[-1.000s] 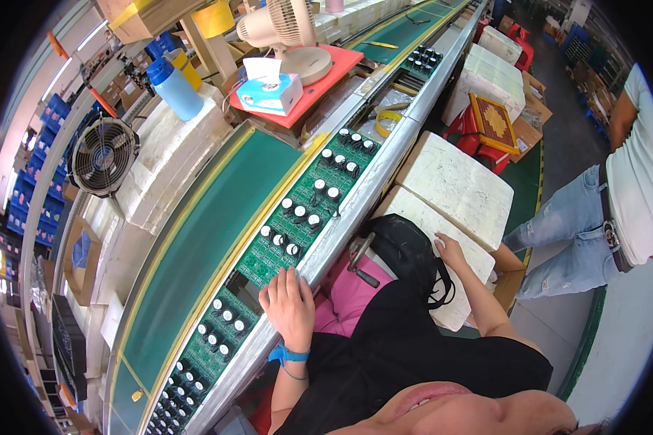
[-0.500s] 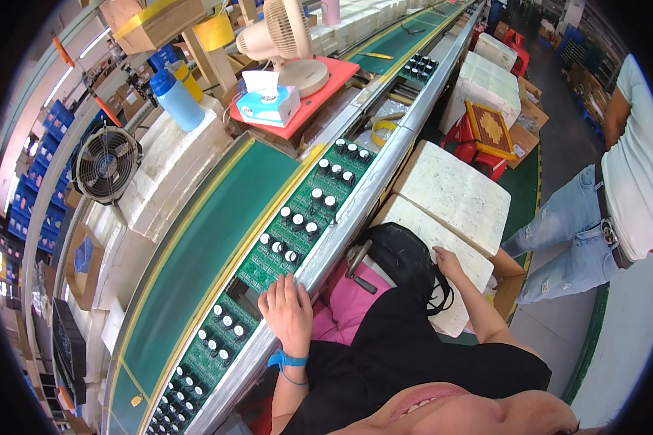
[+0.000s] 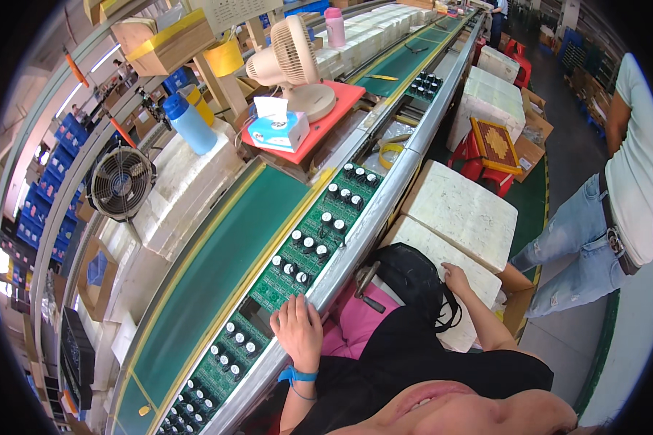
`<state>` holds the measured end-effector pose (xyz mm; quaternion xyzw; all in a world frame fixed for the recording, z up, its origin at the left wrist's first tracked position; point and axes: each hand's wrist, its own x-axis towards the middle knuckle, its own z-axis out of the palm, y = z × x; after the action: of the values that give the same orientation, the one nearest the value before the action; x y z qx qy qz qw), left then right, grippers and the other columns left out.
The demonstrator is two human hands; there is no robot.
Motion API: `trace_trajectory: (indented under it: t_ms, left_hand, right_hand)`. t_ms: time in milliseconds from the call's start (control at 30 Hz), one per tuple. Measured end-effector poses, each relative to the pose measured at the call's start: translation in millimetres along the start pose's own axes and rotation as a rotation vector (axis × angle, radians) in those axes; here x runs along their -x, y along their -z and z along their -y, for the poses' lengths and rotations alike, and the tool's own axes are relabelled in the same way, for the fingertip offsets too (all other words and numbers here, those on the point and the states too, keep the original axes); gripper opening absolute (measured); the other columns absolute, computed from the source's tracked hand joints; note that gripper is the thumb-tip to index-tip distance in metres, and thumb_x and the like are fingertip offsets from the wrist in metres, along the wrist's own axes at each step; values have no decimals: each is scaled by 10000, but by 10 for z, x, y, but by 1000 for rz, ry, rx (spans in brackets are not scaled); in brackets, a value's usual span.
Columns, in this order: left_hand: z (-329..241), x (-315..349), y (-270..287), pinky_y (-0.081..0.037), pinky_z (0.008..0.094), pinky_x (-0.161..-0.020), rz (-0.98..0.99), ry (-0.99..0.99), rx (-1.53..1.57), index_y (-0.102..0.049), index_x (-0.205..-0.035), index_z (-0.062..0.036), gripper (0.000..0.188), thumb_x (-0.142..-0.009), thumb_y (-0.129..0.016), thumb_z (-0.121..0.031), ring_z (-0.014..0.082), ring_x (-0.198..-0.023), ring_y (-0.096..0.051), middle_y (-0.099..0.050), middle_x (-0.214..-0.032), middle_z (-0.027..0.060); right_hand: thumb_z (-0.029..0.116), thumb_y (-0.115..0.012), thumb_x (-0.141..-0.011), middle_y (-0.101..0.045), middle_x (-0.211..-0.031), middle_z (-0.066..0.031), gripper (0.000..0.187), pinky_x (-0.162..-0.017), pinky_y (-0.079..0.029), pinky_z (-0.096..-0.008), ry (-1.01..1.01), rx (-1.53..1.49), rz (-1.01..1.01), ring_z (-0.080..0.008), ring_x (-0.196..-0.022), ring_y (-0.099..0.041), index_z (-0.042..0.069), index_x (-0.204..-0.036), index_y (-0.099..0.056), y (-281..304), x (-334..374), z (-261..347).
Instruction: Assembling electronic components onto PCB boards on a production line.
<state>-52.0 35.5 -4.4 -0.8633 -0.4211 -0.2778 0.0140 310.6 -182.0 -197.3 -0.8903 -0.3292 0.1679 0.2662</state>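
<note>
My left hand [image 3: 297, 332], with a blue band at its wrist, lies over the metal rail of the line. Its fingers are stretched out, and the tips touch the near edge of a green circuit board [image 3: 271, 291]. That board carries several rows of round, white-topped black parts. Past a dark gap, a second populated circuit board [image 3: 226, 353] lies nearer to me. My right hand [image 3: 455, 278] hovers at or rests on a white foam block [image 3: 453, 250], beside a black bag [image 3: 406, 274]. Its fingers look loosely extended, with nothing seen in them.
A green conveyor belt [image 3: 221, 246] runs along the far side of the rail. Beyond it stand a beige fan [image 3: 286, 61], a tissue box [image 3: 279, 132] and a blue bottle [image 3: 190, 127]. A metal crank handle [image 3: 368, 283] juts out near the bag. Another person [image 3: 595, 210] stands at right.
The whole view has shifted, so the scene sits slightly lower and further right. Both hands keep about the same places against the board and the foam block.
</note>
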Motion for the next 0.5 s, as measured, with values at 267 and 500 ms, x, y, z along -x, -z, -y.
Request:
trace_trajectory:
  t_ms: [267, 500]
  left_hand:
    - [0, -27, -8, -377, 438, -906, -6, 7, -3, -579, -1065, -29, 270, -822, -599, -146, 278, -1000, -564, -622, -1061, 128]
    - [29, 4, -7, -385, 427, -878, -30, 10, 11, -580, -1062, -25, 274, -819, -597, -151, 292, -955, -568, -633, -1043, 124]
  right_hand:
    - [23, -478, -770, -609, -1088, -216, 371, -915, -447, -399, 3, 16, 10, -364, -1034, -567, 41, -1114, -615, -3, -9, 24]
    - [6, -485, -752, -603, -1099, -227, 392, -937, -438, -389, -5, 18, 18, -371, -1048, -565, 24, -1126, -603, -28, -38, 39]
